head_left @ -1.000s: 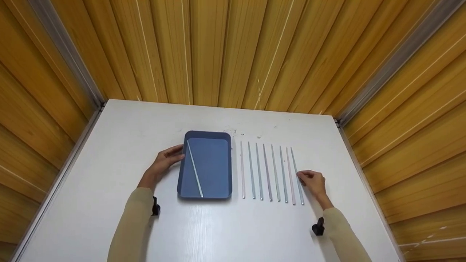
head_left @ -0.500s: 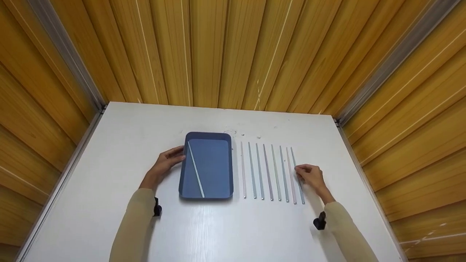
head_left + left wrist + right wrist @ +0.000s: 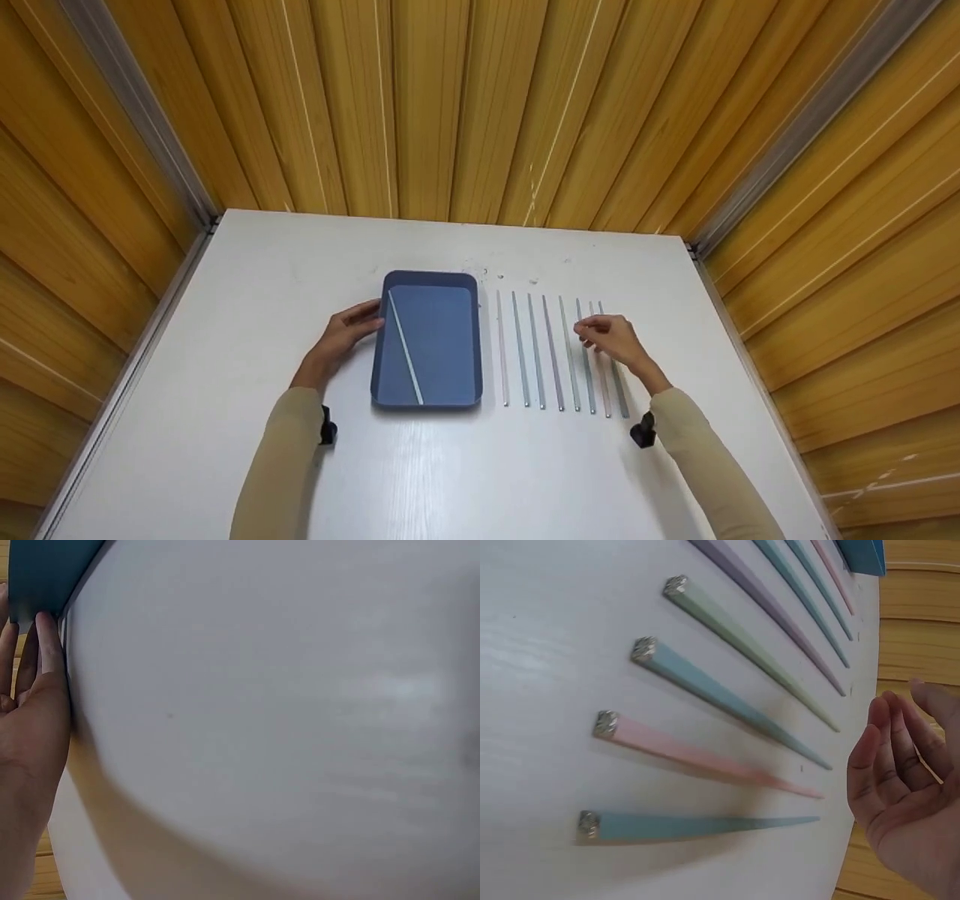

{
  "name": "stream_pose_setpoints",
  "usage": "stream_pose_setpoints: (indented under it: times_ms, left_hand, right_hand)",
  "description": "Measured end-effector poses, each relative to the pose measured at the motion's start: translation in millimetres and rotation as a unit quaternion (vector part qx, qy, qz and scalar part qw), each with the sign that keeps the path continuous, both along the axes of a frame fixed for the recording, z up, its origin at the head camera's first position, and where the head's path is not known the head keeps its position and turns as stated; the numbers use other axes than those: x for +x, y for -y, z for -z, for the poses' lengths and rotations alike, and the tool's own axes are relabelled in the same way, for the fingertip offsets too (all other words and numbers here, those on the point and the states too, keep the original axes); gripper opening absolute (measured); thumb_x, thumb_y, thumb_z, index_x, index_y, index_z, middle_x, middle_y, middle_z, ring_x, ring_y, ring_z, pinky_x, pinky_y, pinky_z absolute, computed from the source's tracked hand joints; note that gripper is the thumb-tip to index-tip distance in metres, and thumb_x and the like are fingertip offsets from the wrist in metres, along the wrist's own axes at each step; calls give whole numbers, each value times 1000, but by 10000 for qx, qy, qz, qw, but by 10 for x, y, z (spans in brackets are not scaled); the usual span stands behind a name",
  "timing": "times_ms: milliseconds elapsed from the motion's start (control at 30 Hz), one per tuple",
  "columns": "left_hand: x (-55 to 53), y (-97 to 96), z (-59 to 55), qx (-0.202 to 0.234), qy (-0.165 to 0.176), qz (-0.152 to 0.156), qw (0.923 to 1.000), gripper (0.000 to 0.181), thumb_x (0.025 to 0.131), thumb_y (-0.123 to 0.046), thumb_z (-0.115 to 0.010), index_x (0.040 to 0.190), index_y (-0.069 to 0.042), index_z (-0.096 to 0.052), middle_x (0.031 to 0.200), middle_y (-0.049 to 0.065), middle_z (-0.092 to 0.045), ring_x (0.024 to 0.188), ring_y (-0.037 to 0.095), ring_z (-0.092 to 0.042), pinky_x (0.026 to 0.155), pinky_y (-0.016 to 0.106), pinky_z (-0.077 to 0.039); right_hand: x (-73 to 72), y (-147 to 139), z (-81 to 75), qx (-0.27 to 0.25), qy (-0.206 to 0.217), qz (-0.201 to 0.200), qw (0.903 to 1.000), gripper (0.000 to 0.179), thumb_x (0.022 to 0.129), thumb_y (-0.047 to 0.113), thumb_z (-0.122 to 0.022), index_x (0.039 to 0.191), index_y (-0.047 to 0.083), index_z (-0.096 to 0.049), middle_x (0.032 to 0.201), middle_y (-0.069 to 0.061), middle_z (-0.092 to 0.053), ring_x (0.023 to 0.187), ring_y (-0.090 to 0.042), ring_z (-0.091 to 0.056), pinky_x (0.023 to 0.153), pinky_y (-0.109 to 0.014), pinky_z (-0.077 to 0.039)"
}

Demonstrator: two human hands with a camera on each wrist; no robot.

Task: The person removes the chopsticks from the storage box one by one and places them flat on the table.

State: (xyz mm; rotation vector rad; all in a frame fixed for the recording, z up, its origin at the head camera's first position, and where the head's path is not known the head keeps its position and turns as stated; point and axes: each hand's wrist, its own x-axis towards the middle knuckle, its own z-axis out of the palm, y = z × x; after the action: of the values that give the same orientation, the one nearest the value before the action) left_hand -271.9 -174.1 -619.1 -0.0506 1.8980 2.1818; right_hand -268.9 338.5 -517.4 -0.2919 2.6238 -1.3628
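My left hand (image 3: 343, 332) rests against the left wall of a blue tray (image 3: 478, 360); the left wrist view shows its straight thumb and fingers at the tray's side (image 3: 49, 574). One pale chopstick (image 3: 406, 347) lies slanted inside the tray. To the right, several pastel chopsticks lie in a row on the table. My right hand (image 3: 615, 337) hovers above the row's right end, fingers loosely bent, holding nothing. In the right wrist view, a blue chopstick (image 3: 697, 827), a pink chopstick (image 3: 705, 757) and a green chopstick (image 3: 750, 652) have silvery ends and lie apart from the hand.
The white table (image 3: 450, 480) ends at a wood-look panel wall (image 3: 420, 112) at the back. Similar panels stand at both sides. Small dark marks (image 3: 500, 277) dot the tabletop beyond the chopsticks.
My right hand has moved left from the rightmost chopstick across its neighbours, its fingers coming off the chopstick. The left hand stays at the tray, and the chopsticks lie as before.
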Motion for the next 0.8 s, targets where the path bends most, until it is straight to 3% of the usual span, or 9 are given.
stream_pose_setpoints:
  times_ms: [133, 233, 433, 633, 800]
  left_hand:
    - [4, 5, 0, -52, 131, -20, 9999, 63, 94, -16, -75, 152, -7, -49, 156, 16, -50, 139, 18, -53, 109, 24, -49]
    - [-8, 4, 4, -22, 197, -48, 9998, 62, 95, -14, -74, 152, -8, -49, 156, 15, -50, 137, 16, -54, 110, 26, -48]
    - [-29, -14, 5, -50, 40, -21, 10000, 61, 96, -13, -72, 152, -6, -48, 156, 18, -49, 136, 17, -55, 109, 25, -49]
    - [-7, -18, 7, 13, -5, 7, 10000, 62, 96, -14, -73, 152, -6, -48, 155, 18, -51, 134, 15, -57, 107, 23, -49]
    - [-8, -19, 9, 60, -12, -29, 10000, 61, 95, -14, -73, 151, -7, -50, 154, 17, -52, 129, 10, -59, 105, 22, -50]
  right_hand:
    - [-29, 243, -235, 30, -6, -475, 9989, 27, 101, 7, -64, 115, -14, -69, 98, -35, -71, 84, -40, -72, 66, -37, -62]
    - [-110, 388, -288, 126, -148, -711, 9973, 26, 101, 6, -63, 115, -15, -69, 97, -36, -70, 85, -46, -71, 66, -40, -62]
    - [-373, 644, -297, 429, -388, -1212, 9909, 26, 100, 14, -67, 114, -6, -73, 96, -27, -75, 81, -37, -73, 66, -32, -61]
    - [-538, 1008, -475, 679, -254, -1729, 9823, 26, 101, 17, -65, 116, -2, -74, 98, -23, -76, 82, -31, -73, 73, -43, -63]
    - [-636, 1364, -510, 722, -312, -2112, 9743, 25, 101, 16, -64, 115, -2, -74, 97, -22, -76, 80, -25, -73, 68, -27, -59]
